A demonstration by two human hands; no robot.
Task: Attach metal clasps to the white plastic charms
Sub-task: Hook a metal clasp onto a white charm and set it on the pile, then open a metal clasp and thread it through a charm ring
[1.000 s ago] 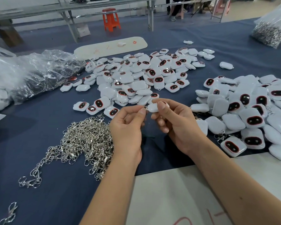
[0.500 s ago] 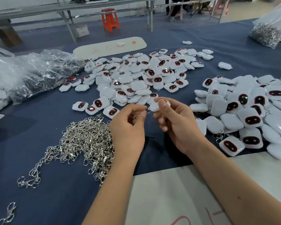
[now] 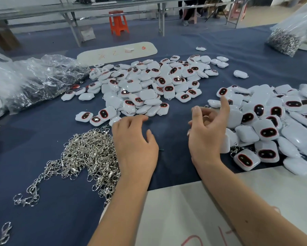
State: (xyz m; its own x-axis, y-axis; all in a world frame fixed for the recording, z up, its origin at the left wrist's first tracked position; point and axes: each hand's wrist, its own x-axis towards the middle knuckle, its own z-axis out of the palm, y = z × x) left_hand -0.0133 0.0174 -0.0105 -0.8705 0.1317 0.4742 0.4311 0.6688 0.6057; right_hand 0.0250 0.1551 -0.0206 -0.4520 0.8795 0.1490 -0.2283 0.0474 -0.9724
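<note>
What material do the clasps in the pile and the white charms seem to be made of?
Clasps: likely metal, shiny silver; they glint with bright highlights. Charms: likely hard plastic, glossy white with smooth rounded shells and soft reflections; dark windows with red rims.

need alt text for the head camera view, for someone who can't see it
Two bare hands, left hand and right hand, hover open and empty over a blue cloth. A heap of metal clasps lies to the left, with piles of white plastic charms ahead and to the right.
</note>
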